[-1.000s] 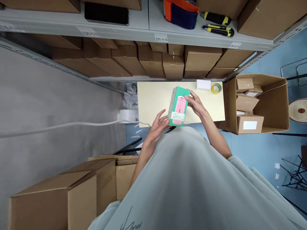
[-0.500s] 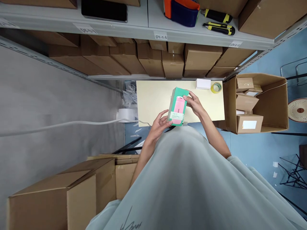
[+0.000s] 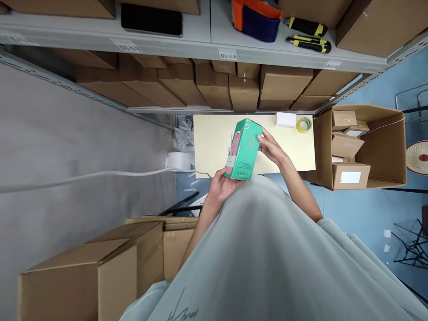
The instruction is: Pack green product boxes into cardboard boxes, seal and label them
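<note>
A green product box (image 3: 245,149) with a pink picture on one face is held between both my hands above a pale yellow table (image 3: 214,142). My left hand (image 3: 222,183) grips the box's near end from below, fingers curled round it. My right hand (image 3: 270,147) pinches the box's far right edge. The green side face with small print is turned toward me, and the pink face points left.
A small white box (image 3: 286,119) and a roll of yellow tape (image 3: 303,124) lie at the table's far edge. An open carton (image 3: 364,145) of small parcels stands to the right. Shelves (image 3: 214,49) with cartons and box cutters (image 3: 309,42) rise ahead. Cartons (image 3: 100,267) sit lower left.
The box has been rolled about its long axis: the pink front that faced me now points left and a green side faces up. My left hand shifted under its near end.
</note>
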Demonstrator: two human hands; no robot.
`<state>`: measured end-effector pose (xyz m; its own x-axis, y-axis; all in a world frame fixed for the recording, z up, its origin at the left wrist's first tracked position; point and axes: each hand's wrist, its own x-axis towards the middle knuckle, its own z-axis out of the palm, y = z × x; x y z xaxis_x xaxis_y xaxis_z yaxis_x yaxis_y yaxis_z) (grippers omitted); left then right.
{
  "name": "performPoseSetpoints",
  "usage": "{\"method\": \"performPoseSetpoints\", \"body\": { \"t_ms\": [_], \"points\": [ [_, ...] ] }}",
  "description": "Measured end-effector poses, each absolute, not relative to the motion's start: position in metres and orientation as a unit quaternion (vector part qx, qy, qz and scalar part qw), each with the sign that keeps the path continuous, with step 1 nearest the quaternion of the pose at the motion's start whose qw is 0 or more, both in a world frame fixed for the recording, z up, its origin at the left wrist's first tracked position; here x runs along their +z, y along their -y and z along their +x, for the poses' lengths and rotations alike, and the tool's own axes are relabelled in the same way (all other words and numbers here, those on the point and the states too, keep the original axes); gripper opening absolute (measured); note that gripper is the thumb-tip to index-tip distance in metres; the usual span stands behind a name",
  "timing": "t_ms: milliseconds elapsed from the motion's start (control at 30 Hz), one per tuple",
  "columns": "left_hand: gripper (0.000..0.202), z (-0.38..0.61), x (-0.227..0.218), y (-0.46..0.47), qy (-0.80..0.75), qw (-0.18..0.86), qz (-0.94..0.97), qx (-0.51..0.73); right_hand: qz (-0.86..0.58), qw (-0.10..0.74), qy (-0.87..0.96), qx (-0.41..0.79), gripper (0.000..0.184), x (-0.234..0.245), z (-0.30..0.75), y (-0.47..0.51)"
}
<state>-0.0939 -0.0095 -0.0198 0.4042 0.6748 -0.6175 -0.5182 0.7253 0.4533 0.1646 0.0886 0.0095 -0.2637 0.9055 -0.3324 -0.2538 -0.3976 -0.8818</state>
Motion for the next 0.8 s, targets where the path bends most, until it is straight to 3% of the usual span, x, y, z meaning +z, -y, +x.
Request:
{"method": "performPoseSetpoints", "body": {
  "t_ms": [133, 367, 500, 700, 800],
  "points": [
    [0.062, -0.088, -0.025, 0.005, -0.422, 0.821, 0.123, 0.365, -0.490, 0.411, 0.368, 0.675, 0.082, 0.006, 0.165, -0.094],
    [0.085, -0.095, -0.032, -0.007, -0.467, 0.771, 0.227, 0.369, -0.543, 0.403, 0.379, 0.632, 0.084, -0.004, 0.170, -0.103],
    [0.091, -0.100, -0.039, -0.011, -0.480, 0.762, 0.245, 0.358, -0.532, 0.396, 0.399, 0.633, 0.085, -0.006, 0.168, -0.106],
    [0.103, -0.103, -0.051, -0.022, -0.485, 0.739, 0.303, 0.354, -0.475, 0.387, 0.437, 0.659, 0.102, 0.010, 0.166, -0.107],
    [0.101, -0.099, -0.056, -0.029, -0.503, 0.715, 0.328, 0.358, -0.439, 0.364, 0.474, 0.671, 0.099, 0.026, 0.167, -0.098]
  ]
}}
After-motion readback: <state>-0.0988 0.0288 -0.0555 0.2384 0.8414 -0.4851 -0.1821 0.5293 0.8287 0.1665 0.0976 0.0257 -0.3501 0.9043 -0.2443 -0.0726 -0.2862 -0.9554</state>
